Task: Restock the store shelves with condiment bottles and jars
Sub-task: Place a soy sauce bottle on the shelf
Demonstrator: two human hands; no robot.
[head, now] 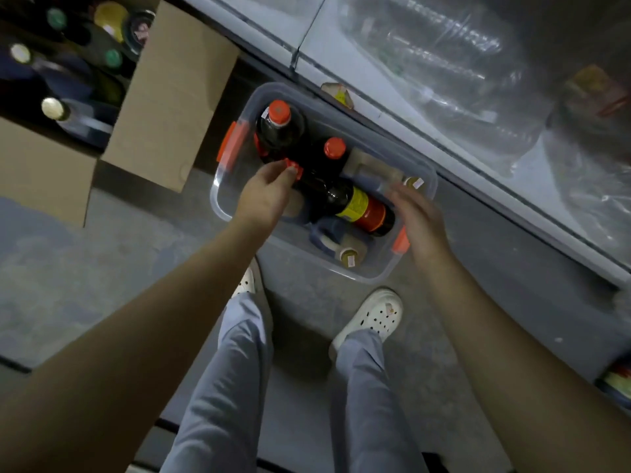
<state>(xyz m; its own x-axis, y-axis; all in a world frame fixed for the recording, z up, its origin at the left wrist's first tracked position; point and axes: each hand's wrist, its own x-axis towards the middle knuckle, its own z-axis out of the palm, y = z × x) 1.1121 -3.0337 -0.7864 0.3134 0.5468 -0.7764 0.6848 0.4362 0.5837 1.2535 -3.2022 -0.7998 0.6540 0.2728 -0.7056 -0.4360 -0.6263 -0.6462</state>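
- Bin (pixel 222 206): a clear plastic tub with orange latches (pixel 232 145) at both ends, standing on the grey floor just beside the base of a low shelf (pixel 341 46).
- Left hand (pixel 264 194): reaches into the near-left part of the bin. The thumb and fingertips are closed in a pinch on the red cap (pixel 294 167) of the lying bottle (pixel 355 206). The remaining fingers are curled.
- Lying bottle: a dark sauce bottle with a yellow and red label. It rests on its side across the middle of the bin, with the cap toward the left hand and the base toward the right-hand latch.
- Right hand (pixel 418 220): hovers over the right end of the bin, just beside the lying bottle's base. The fingers are extended and relaxed and grasp nothing. They are blurred, so I cannot tell whether they touch the rim or the contents.
- Upright bottles: a large dark bottle (pixel 278 128) and a smaller dark bottle (pixel 334 148), both with orange caps, stand at the far end of the bin.
- Pale jug (pixel 336 240): lies at the near end of the bin, partly under the lying bottle.
- Gold-capped bottle (pixel 413 182): stands in the far-right corner of the bin, near the right hand's fingertips.
- Cardboard box (pixel 170 97): stands open to the left of the bin, apart from it, with more capped bottles (pixel 53 109) upright inside.
- Shelf contents: a shrink-wrapped pack of clear bottles (pixel 426 63).
- Person: grey trousers (pixel 222 387) and white clogs (pixel 372 315), standing just short of the bin.
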